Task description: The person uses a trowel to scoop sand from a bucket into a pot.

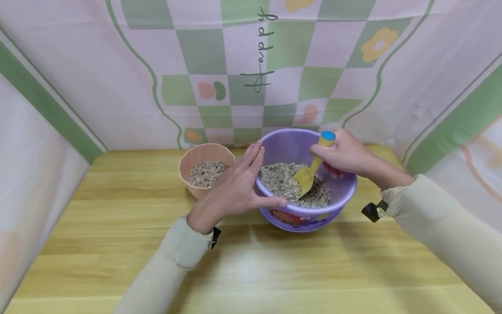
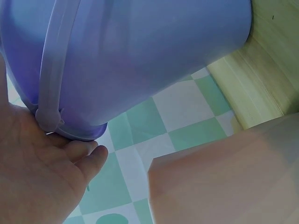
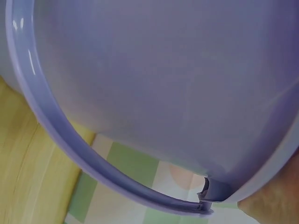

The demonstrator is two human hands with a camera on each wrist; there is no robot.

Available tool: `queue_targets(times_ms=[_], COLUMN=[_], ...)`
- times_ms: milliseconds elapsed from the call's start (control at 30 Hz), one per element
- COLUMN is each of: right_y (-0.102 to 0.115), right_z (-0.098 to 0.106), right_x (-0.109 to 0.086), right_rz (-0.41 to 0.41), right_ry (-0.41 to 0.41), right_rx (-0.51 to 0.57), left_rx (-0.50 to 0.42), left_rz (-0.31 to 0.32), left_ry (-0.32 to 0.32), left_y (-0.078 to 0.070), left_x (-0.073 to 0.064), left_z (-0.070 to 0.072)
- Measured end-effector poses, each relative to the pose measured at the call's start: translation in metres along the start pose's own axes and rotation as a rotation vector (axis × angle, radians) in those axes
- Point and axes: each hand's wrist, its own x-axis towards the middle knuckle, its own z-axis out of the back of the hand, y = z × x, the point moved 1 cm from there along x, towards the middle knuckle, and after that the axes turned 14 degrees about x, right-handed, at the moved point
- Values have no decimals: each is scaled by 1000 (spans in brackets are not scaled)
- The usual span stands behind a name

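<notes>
A purple bucket (image 1: pixel 306 220) holds a bed of small pebbles (image 1: pixel 276 176). My right hand (image 1: pixel 341 152) grips the handle of a yellow toy shovel (image 1: pixel 305 176) with a blue end cap; its blade dips into the pebbles. Fingers straight and thumb spread, my left hand (image 1: pixel 239 185) rests against the bucket's left rim, the thumb along the front edge. In the left wrist view that hand (image 2: pixel 42 163) touches the rim below the handle joint. A peach scalloped bowl (image 1: pixel 188 159) with more pebbles (image 1: pixel 208 173) stands left of the bucket, partly behind the left hand.
Bucket and bowl stand on a wood-grain table (image 1: pixel 137 218) near its back edge. Behind hangs a green-and-white checked cloth (image 1: pixel 247 56), with more cloth on both sides. The bucket's purple carrying handle (image 3: pixel 70 144) hangs down across its front.
</notes>
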Motion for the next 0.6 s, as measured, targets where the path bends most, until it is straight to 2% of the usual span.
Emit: queue_targets(times_ms=[200, 267, 433, 600], right_y=[2, 3, 6, 7], right_z=[-3, -6, -14, -15], right_x=[0, 1, 5, 5], right_rz=[14, 1, -23, -9], right_ry=[-21, -26, -8, 3], right_rx=[5, 44, 107, 108], left_rx=[0, 4, 2, 0], left_rz=[2, 2, 0, 6], left_ry=[-4, -8, -5, 5], left_y=[1, 1, 1, 0], left_x=[-1, -1, 0, 0], left_z=[0, -1, -1, -1])
